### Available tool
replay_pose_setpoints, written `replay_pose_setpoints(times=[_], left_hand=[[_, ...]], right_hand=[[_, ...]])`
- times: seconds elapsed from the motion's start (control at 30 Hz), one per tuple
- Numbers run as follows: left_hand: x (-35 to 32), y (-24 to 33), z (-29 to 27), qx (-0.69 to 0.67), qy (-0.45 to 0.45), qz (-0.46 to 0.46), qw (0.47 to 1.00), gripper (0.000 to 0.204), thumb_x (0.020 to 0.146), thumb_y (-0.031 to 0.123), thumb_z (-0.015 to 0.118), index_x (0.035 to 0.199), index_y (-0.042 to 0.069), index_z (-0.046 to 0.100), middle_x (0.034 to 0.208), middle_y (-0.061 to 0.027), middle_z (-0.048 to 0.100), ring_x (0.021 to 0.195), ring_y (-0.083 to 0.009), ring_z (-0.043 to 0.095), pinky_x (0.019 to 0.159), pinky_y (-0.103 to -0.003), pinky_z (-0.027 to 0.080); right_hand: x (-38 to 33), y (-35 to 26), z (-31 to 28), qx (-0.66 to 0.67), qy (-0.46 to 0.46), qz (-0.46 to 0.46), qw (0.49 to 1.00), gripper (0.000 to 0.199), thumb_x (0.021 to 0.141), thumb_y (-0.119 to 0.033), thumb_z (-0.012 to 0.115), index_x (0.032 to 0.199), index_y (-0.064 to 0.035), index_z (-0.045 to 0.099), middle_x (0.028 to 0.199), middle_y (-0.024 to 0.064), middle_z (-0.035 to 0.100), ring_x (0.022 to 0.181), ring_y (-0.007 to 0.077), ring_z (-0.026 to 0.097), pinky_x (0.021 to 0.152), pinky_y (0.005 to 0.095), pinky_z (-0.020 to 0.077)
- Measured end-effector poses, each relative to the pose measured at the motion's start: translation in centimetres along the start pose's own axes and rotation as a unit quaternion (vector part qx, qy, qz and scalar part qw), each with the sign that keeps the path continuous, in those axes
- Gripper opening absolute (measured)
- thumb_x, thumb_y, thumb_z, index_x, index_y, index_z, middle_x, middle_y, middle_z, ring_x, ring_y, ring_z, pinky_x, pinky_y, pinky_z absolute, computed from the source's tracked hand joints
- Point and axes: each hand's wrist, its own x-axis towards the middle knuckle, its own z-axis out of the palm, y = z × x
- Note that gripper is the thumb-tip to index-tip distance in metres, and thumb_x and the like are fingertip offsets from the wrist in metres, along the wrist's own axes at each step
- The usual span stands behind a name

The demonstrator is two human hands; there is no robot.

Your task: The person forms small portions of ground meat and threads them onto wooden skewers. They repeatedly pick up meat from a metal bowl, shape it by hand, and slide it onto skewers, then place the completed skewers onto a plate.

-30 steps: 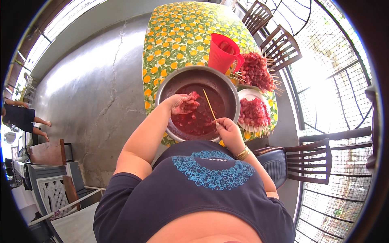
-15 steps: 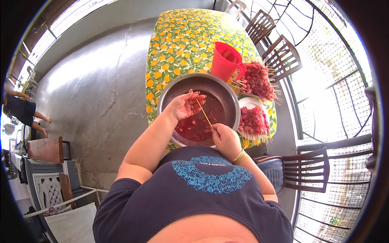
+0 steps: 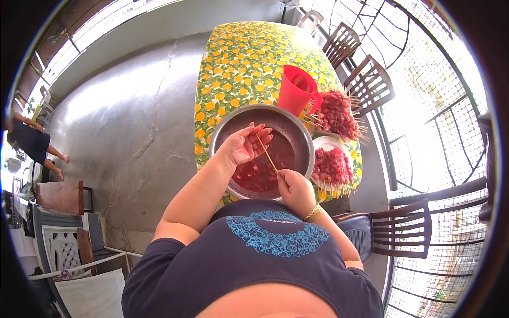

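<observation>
- Left hand [image 3: 247,146] over the basin [image 3: 216,139], palm upturned, fingers loosely curled at the stick's upper end; cannot tell whether they grip anything
- Right hand [image 3: 297,190] pinches the thin wooden stick [image 3: 267,154] low down, knuckles up, wrist bent inward
- Stick slants up-left above the basin's red meat pieces [image 3: 260,176]

metal bowl [image 3: 233,124]: partly hidden by hands [image 3: 244,146] | red jug [image 3: 291,95]: contents unclear

The dark shirt [image 3: 249,270] carries small, pale lettering [image 3: 284,221] (too blurred to read).
</observation>
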Motion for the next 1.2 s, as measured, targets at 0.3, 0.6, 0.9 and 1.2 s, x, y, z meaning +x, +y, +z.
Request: replay_pose_setpoints(times=[0.3, 0.6, 0.9, 1.2], left_hand=[[-0.6, -0.5, 0.0, 0.113, -0.070, 0.121, 0.984, 0.033, 0.101, 0.024, 0.055, 0.126, 0.004, 0.059, 0.125, -0.0138, 0.064, 0.115, -0.0284, 0.063, 0.100, -0.043, 0.048], [-0.2, -1.1, -0.5, 0.097, -0.107, 0.174, 0.974, 0.033, 0.099, 0.027, 0.059, 0.119, 0.002, 0.063, 0.123, -0.0146, 0.065, 0.114, -0.0300, 0.063, 0.101, -0.044, 0.048], [0.6, -2.4, 0.5, 0.069, -0.065, 0.236, 0.967, 0.011, 0.099, 0.009, 0.056, 0.106, 0.005, 0.063, 0.103, -0.0105, 0.068, 0.092, -0.0238, 0.068, 0.086, -0.040, 0.055], [2.2, -3.0, 0.6, 0.080, -0.030, 0.270, 0.959, 0.013, 0.097, 0.009, 0.062, 0.106, 0.000, 0.062, 0.101, -0.0077, 0.065, 0.091, -0.0171, 0.066, 0.085, -0.033, 0.058]], right_hand=[[0.3, -0.8, -0.1, 0.016, 0.020, -0.016, 1.000, 0.016, 0.090, -0.011, 0.061, 0.102, -0.0017, 0.067, 0.091, 0.0192, 0.069, 0.081, 0.0365, 0.067, 0.072, 0.0416, 0.0544], [0.3, -1.3, -0.7, 0.029, 0.012, 0.015, 0.999, 0.015, 0.090, -0.010, 0.061, 0.100, -0.0011, 0.066, 0.088, 0.0204, 0.068, 0.082, 0.0382, 0.067, 0.073, 0.0434, 0.0536], [0.7, -1.7, -0.8, 0.007, 0.008, -0.026, 1.000, 0.013, 0.088, -0.005, 0.059, 0.098, 0.0012, 0.066, 0.085, 0.0211, 0.066, 0.080, 0.0393, 0.065, 0.071, 0.0426, 0.0519], [1.0, -1.7, 0.1, 0.031, 0.016, 0.009, 0.999, 0.011, 0.092, -0.003, 0.058, 0.097, 0.0045, 0.065, 0.080, 0.0183, 0.066, 0.070, 0.0273, 0.065, 0.066, 0.0343, 0.0504]])
